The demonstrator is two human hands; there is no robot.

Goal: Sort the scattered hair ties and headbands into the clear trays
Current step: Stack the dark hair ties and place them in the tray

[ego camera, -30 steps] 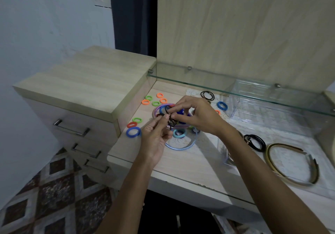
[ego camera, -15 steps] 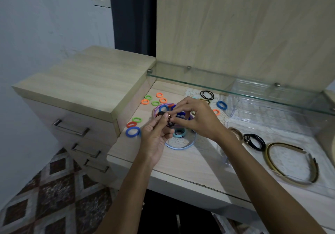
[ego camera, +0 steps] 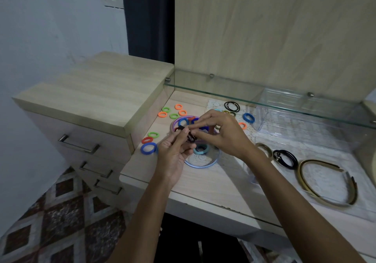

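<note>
Above the desk, black hair tie pinched between both hands' fingers, long axis slanting down-right.

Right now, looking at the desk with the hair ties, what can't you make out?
All in the head view:
- The dark tie both hands pinch: the left hand and right hand cover most of it, so its shape is unclear.
- The ties inside the purple headband: partly behind the fingers, count unclear.
- The rear clear tray: its contents blur behind the glass shelf.
- The tan headband: it looks like more than one, stacked; count unclear.
</note>
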